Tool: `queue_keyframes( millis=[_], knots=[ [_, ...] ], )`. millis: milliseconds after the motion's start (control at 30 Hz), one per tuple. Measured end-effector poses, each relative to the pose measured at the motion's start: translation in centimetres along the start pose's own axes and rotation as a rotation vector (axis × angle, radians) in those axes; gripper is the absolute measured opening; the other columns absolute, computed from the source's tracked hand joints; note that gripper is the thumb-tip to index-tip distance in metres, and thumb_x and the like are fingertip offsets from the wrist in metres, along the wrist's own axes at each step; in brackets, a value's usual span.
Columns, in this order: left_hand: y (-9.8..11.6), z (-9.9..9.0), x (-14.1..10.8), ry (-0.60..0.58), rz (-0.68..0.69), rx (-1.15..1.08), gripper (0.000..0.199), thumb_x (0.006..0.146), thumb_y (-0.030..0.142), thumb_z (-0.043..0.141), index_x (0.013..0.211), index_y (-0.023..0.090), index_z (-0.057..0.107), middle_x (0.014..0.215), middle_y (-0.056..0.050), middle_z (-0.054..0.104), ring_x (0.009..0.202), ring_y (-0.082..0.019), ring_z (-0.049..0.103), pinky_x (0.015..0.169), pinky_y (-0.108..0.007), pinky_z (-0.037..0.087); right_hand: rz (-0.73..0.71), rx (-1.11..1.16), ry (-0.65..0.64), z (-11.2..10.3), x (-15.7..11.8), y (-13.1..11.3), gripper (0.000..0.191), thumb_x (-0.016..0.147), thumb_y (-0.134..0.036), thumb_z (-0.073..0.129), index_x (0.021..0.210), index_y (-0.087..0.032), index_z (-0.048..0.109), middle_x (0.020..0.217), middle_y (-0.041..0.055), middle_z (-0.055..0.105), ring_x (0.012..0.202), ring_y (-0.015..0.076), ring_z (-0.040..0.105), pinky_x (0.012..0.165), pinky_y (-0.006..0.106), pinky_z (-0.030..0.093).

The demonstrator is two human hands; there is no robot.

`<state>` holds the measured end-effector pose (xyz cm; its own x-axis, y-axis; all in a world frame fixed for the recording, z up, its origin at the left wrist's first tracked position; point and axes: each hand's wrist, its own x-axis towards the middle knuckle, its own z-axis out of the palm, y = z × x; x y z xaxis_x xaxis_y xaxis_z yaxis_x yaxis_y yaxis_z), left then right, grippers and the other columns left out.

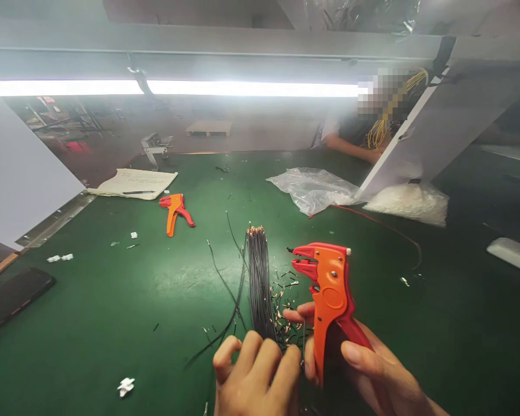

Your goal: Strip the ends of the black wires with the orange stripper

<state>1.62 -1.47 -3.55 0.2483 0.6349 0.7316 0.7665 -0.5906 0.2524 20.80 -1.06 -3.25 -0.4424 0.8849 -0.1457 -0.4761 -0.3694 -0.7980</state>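
Note:
My right hand (385, 370) is wrapped round the handles of an orange and red wire stripper (331, 274), its jaws pointing left. A small dark piece shows at the jaw tip. A thin wire stands by the fingers of that hand. My left hand (257, 375) is closed, knuckles up, over the lower end of a bundle of black wires (260, 283); its fingertips are hidden, so I cannot tell what they grip. Bare copper ends show at the bundle's far end. A few loose black wires (229, 315) lie left of it, and scattered offcuts (286, 329) to its right.
A second wire stripper (175, 211) lies at the left, near a notebook (149, 180) with a pen. Plastic bags (312, 188) lie at the back right beside a slanted white panel (442, 127). A dark phone-like object (17, 297) is at far left. Another person's arm (351, 149) shows behind.

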Motion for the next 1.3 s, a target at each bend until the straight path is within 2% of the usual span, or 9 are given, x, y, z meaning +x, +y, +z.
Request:
queue_keyframes(
  millis=[100, 200, 333, 533, 800, 933, 1067, 1200, 1300],
  knots=[
    [-0.9, -0.1, 0.3, 0.023, -0.145, 0.014, 0.026, 0.093, 0.007, 0.051, 0.098, 0.021, 0.072, 0.081, -0.002, 0.070, 0.076, -0.019, 0.063, 0.080, -0.039, 0.030, -0.071, -0.134, 0.090, -0.1, 0.1, -0.4, 0.041, 0.088, -0.047, 0.065, 0.124, -0.025, 0.064, 0.110, 0.0073, 0.073, 0.083, 0.0211, 0.064, 0.084, 0.039, 0.047],
    [-1.8, -0.3, 0.6, 0.025, -0.180, 0.068, 0.024, 0.091, 0.013, 0.060, 0.102, 0.027, 0.076, 0.098, -0.007, 0.071, 0.094, -0.025, 0.062, 0.085, -0.042, 0.032, -0.094, -0.117, 0.124, -0.1, 0.2, -0.6, 0.034, 0.088, -0.044, 0.066, 0.119, -0.029, 0.064, 0.120, 0.0040, 0.067, 0.080, 0.0196, 0.065, 0.078, 0.037, 0.049],
    [-2.8, 0.3, 1.2, -0.090, -0.228, 0.083, 0.025, 0.091, 0.015, 0.062, 0.099, 0.034, 0.077, 0.113, -0.009, 0.068, 0.107, -0.031, 0.056, 0.088, -0.048, 0.033, -0.125, -0.115, 0.112, -0.4, 0.1, -0.6, 0.035, 0.090, -0.042, 0.063, 0.123, -0.029, 0.063, 0.124, 0.0050, 0.065, 0.081, 0.0200, 0.064, 0.079, 0.038, 0.049],
    [-3.1, 1.4, 3.4, -0.344, -0.248, 0.158, 0.029, 0.085, 0.016, 0.072, 0.095, 0.043, 0.077, 0.130, -0.009, 0.063, 0.122, -0.039, 0.050, 0.091, -0.060, 0.033, -0.090, -0.246, 0.079, -0.7, 0.2, -0.5, 0.049, 0.089, -0.049, 0.063, 0.130, -0.023, 0.056, 0.086, 0.0067, 0.073, 0.081, 0.0248, 0.060, 0.081, 0.042, 0.043],
    [-3.2, 2.2, 4.5, -0.522, -0.174, 0.204, 0.024, 0.079, 0.016, 0.079, 0.084, 0.039, 0.078, 0.149, -0.011, 0.054, 0.140, -0.041, 0.040, 0.100, -0.067, 0.026, -0.186, -0.434, 0.231, -0.8, -0.5, -0.3, 0.041, 0.091, -0.053, 0.058, 0.125, -0.031, 0.056, 0.095, 0.0038, 0.069, 0.093, 0.0279, 0.057, 0.092, 0.048, 0.033],
    [-3.5, 2.4, 5.0, -0.595, -0.146, 0.208, 0.017, 0.080, 0.017, 0.078, 0.073, 0.032, 0.076, 0.151, -0.008, 0.053, 0.144, -0.041, 0.036, 0.103, -0.069, 0.022, -0.226, -0.391, 0.231, -1.0, -0.6, -0.4, 0.036, 0.092, -0.051, 0.057, 0.123, -0.034, 0.056, 0.109, 0.0040, 0.069, 0.095, 0.0284, 0.062, 0.096, 0.051, 0.034],
    [-3.6, 2.6, 6.5, -0.732, -0.070, 0.233, 0.016, 0.079, 0.014, 0.078, 0.070, 0.026, 0.076, 0.152, -0.010, 0.051, 0.145, -0.042, 0.034, 0.104, -0.068, 0.024, -0.243, -0.333, 0.230, -0.9, -0.4, -0.6, 0.035, 0.092, -0.050, 0.058, 0.122, -0.033, 0.058, 0.104, 0.0042, 0.072, 0.099, 0.0293, 0.062, 0.100, 0.052, 0.032],
    [-3.6, 2.9, 7.9, -0.804, 0.022, 0.222, 0.019, 0.080, 0.007, 0.074, 0.071, 0.023, 0.076, 0.143, -0.011, 0.059, 0.136, -0.037, 0.046, 0.103, -0.059, 0.032, -0.236, -0.281, 0.211, -0.8, -0.2, -0.6, 0.034, 0.093, -0.049, 0.058, 0.122, -0.032, 0.059, 0.112, 0.0053, 0.071, 0.090, 0.0264, 0.063, 0.086, 0.047, 0.040],
    [-3.5, 3.0, 8.4, -0.831, 0.092, 0.219, 0.015, 0.083, 0.010, 0.072, 0.079, 0.024, 0.076, 0.130, -0.012, 0.064, 0.126, -0.033, 0.052, 0.097, -0.053, 0.038, -0.230, -0.272, 0.185, -0.8, -0.2, -0.5, 0.033, 0.093, -0.048, 0.057, 0.122, -0.032, 0.059, 0.108, 0.0047, 0.072, 0.085, 0.0248, 0.063, 0.088, 0.047, 0.040]
  ],
)
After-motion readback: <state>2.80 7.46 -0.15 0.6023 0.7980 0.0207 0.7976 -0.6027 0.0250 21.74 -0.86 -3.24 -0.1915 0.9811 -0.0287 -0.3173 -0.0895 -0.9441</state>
